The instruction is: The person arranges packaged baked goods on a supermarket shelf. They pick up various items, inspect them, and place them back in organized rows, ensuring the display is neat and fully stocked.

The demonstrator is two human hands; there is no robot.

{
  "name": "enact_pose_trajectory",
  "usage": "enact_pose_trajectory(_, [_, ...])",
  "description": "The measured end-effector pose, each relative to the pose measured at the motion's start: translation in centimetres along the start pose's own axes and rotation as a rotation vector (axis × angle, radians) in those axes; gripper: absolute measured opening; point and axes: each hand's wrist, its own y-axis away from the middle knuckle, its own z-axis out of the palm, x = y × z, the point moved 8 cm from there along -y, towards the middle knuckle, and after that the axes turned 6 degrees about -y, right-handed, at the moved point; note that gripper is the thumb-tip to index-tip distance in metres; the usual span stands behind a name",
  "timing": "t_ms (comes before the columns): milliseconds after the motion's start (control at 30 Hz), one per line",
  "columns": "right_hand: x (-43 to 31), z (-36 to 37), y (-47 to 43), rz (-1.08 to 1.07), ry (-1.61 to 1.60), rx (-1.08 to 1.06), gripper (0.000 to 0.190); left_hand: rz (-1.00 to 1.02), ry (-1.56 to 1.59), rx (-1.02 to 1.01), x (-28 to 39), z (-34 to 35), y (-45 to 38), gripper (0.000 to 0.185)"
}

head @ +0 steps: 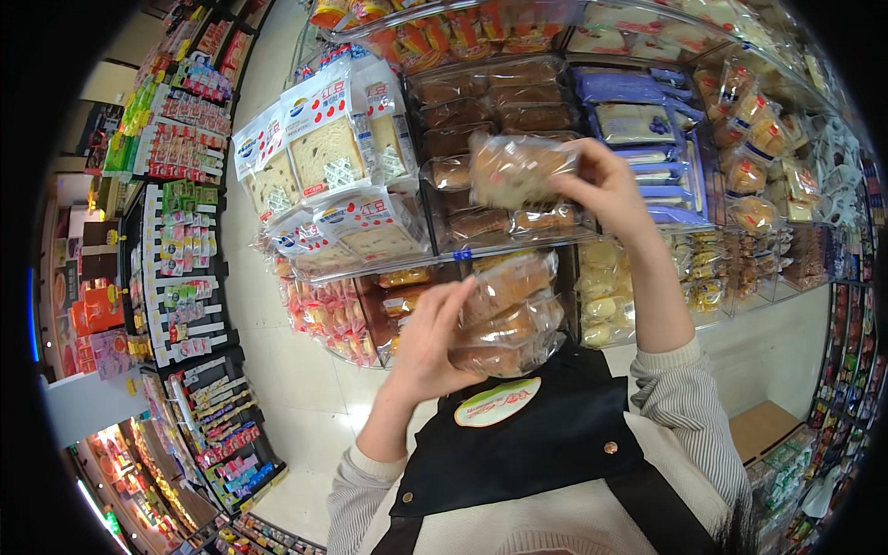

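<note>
Three clear-wrapped bread loaves are stacked in my left hand, close against my black apron. Another wrapped loaf, a little blurred, is pinched by its right end in my right hand. It is above a shelf compartment of wrapped brown loaves, which stand in two columns. Part of that compartment is hidden by the loaf and my hand. Whether the held loaf touches those below, I cannot tell.
Bagged sliced bread fills the compartment on the left. Purple packs lie to the right, with wrapped buns beyond. A clear shelf edge runs in front, above a lower tier holding pale buns. Hanging snack racks stand across the aisle.
</note>
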Motion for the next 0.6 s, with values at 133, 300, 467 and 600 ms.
enact_pose_trajectory(133, [-4.1, -7.6, 4.3, -0.167, -0.247, 0.387, 0.028, 0.128, 0.014, -0.027, 0.9, -2.1, -6.7, 0.103])
enact_pose_trajectory(300, [-6.6, -12.4, 10.0, -0.261, -0.316, 0.633, 0.029, -0.096, 0.091, -0.453, -2.9, 1.1, -16.5, 0.104])
enact_pose_trajectory(467, [-5.7, -12.4, 13.2, -0.229, -0.381, 0.659, 0.029, 0.034, -0.438, -0.492, -2.2, 5.0, -21.3, 0.101])
enact_pose_trajectory(600, [-4.4, -12.1, 14.8, -0.212, -0.421, 0.667, 0.029, 0.138, -0.59, -0.291, -0.9, 7.2, -18.9, 0.107])
